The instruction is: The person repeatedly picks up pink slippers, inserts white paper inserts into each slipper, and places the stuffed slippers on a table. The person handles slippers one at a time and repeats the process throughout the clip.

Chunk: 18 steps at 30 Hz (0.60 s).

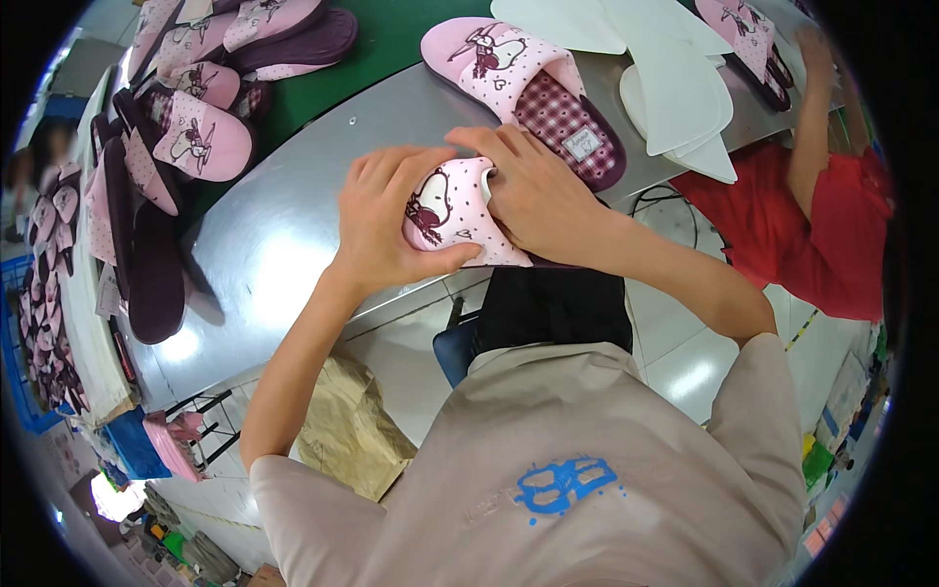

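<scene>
A pink dotted slipper with a cartoon dog print is between my hands at the table's near edge. My left hand is closed around its toe end, thumb along the near side and fingers over the far side. At the slipper's opening, my right hand grips the edge of the upper, some fingertips hidden inside. The right hand and forearm cover much of the sole. Just beyond my hands lies a matching slipper, its checked insole facing up.
Several white sole-shaped sheets lie at the far right of the metal table. More pink slippers are piled at the left, with a dark sole nearby. Another person in red works at the right beside a slipper.
</scene>
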{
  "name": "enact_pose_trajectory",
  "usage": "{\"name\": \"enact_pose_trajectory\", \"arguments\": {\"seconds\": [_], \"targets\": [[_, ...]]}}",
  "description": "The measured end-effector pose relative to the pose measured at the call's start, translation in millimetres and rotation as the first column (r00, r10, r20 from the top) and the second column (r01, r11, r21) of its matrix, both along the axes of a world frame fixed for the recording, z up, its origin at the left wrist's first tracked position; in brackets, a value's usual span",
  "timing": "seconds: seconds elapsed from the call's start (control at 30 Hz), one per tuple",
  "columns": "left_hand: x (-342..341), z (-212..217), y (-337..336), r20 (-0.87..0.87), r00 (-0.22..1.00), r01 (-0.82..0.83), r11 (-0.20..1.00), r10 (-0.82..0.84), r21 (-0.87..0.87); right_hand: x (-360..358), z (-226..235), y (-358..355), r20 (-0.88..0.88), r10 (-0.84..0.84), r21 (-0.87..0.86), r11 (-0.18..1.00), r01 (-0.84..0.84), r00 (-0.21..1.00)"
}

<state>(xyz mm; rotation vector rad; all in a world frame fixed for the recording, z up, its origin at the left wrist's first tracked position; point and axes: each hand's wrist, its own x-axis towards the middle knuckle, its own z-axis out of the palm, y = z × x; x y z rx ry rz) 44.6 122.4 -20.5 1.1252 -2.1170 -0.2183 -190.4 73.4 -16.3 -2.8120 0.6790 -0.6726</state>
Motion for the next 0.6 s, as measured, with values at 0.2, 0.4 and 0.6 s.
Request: {"name": "enact_pose_trajectory", "arguments": {"seconds": [0.2,0.4,0.6], "targets": [[4,-1,1,0.013,1.000,-0.012,0.999,0.011,0.045,-9,5,-1,0.081,0.073,0.223,0.971,-0.090,0.994],[5,0,3,0.039,0.998,-0.053,0.997,0.051,0.059,-32,21,40,0.276,-0.150,0.213,0.973,0.091,0.949],[2,-2,5,-0.022,0.997,-0.068,0.998,0.068,0.004,-9,0,83,0.311,-0.318,0.320,0.922,0.216,0.896]]}}
